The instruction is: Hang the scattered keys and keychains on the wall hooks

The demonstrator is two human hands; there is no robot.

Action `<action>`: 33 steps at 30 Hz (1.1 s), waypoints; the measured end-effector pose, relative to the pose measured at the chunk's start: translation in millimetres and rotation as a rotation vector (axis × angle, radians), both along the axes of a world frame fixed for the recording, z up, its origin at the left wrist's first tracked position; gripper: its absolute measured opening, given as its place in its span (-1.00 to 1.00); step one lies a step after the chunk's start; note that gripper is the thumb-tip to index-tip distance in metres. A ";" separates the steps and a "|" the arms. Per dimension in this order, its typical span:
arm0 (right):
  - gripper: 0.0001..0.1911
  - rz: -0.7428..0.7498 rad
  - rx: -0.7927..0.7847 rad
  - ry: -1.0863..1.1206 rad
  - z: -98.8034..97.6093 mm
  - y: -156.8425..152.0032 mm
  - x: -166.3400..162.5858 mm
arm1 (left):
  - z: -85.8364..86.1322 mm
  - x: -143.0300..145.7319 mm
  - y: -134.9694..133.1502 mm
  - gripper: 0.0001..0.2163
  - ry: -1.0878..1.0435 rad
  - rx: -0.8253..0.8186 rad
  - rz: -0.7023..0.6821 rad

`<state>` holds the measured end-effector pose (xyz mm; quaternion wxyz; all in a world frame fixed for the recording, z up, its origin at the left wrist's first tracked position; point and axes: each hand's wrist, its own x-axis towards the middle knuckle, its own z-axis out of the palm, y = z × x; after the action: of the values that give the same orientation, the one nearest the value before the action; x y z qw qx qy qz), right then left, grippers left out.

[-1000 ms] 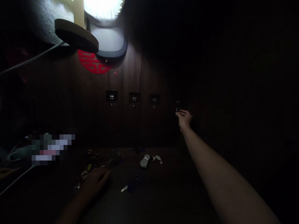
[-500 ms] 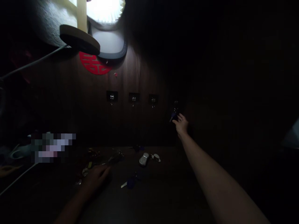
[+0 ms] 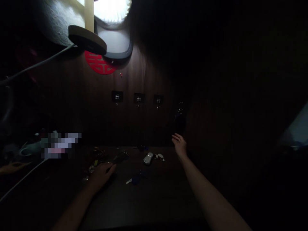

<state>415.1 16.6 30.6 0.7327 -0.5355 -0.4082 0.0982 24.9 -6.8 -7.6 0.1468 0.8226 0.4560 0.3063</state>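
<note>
The right hand (image 3: 179, 145) is open and empty, fingers spread, just above the far edge of the dark surface (image 3: 154, 205) and below a dim key (image 3: 180, 118) hanging on the wooden wall (image 3: 146, 77), to the right of three black wall hooks (image 3: 139, 98). The left hand (image 3: 102, 175) lies curled among a heap of keychains (image 3: 95, 163); whether it grips anything cannot be told. Between the hands lie a silver car-shaped key fob (image 3: 148, 158) and a blue-headed key (image 3: 134, 179).
</note>
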 end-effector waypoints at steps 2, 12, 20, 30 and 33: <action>-0.59 0.016 -0.017 0.007 -10.0 -5.6 -9.9 | -0.7 0.1 0.0 -0.65 0.005 0.005 0.010; -0.70 0.111 -0.075 -0.016 -48.6 -28.2 -72.2 | 0.3 -0.1 -3.3 -0.66 0.045 0.098 0.008; -0.72 0.184 -0.132 -0.575 -50.7 -47.7 -104.9 | -2.4 1.0 -2.7 -0.64 0.145 0.258 -0.009; -0.71 0.319 -0.265 -1.093 -40.8 -58.0 -133.5 | -2.3 15.6 -4.2 -0.75 0.250 0.331 0.060; -0.75 0.385 -0.284 -1.173 -41.3 -58.7 -138.8 | -11.7 19.0 0.3 -0.64 0.271 0.281 0.071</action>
<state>276.3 -42.2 -10.7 0.2781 -0.5094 -0.8138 -0.0284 43.8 -6.5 -19.2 -0.0431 0.8521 0.4531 0.2584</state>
